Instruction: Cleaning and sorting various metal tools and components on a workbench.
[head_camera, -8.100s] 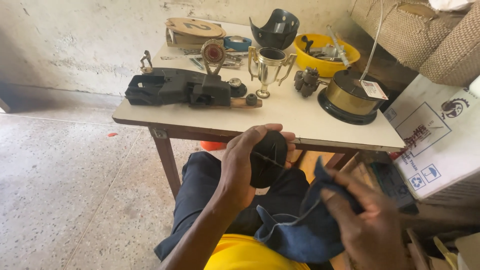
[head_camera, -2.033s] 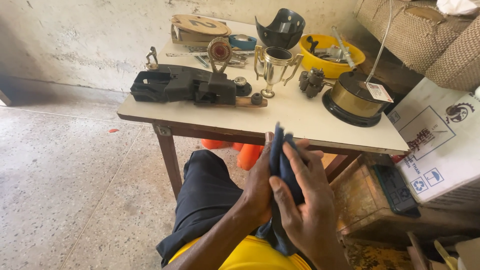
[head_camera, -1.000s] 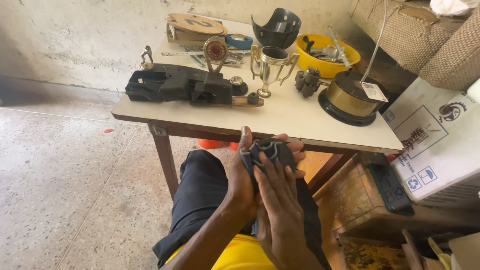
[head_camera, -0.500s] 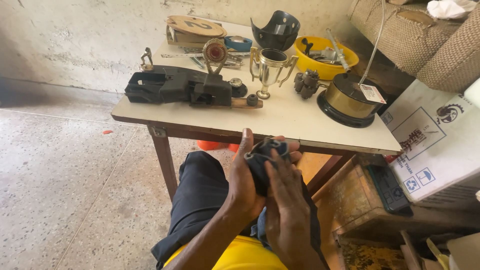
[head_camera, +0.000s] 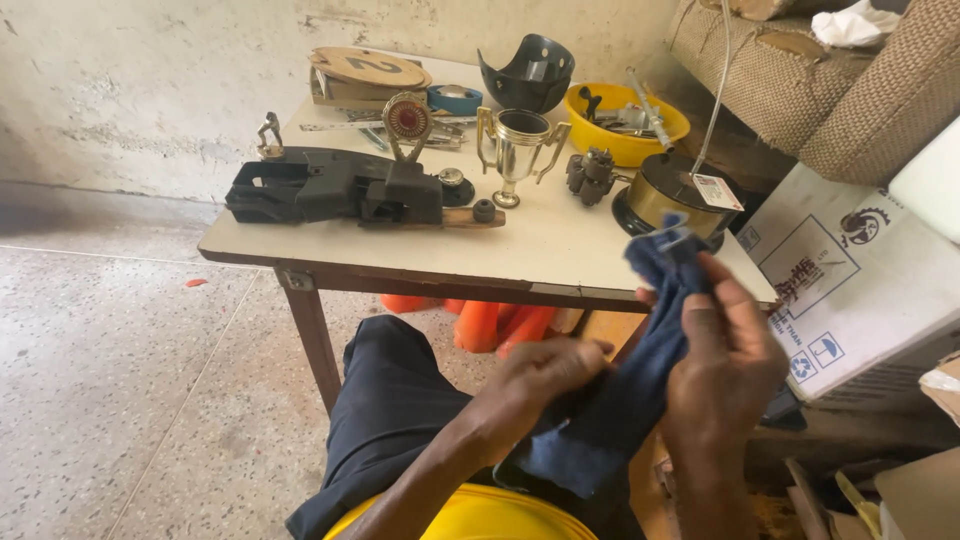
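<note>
I see a dark blue cloth (head_camera: 625, 395) stretched between both hands, held in the air over my lap, just in front of the near edge of the table (head_camera: 560, 255). Its upper end sticks up past the fingers of the right hand, and its lower end hangs toward the dark trousers (head_camera: 390, 420).

The right hand (head_camera: 725, 360) is raised, back toward the camera, fingers pointing up and curled around the upper part of the cloth, pinching it. The left hand (head_camera: 545, 375) sits lower and closer to my body, palm down, fingers closed on the lower fold of the same cloth. Both grips look clenched on the fabric.

On the table beyond, I make out a round brass-coloured tin (head_camera: 668, 195) just behind the cloth's top, a small silver trophy cup (head_camera: 520, 150), a yellow bowl (head_camera: 625, 125) with tools in it, and a black mechanical part (head_camera: 335, 188). A white cardboard box (head_camera: 850, 270) stands at the right.
</note>
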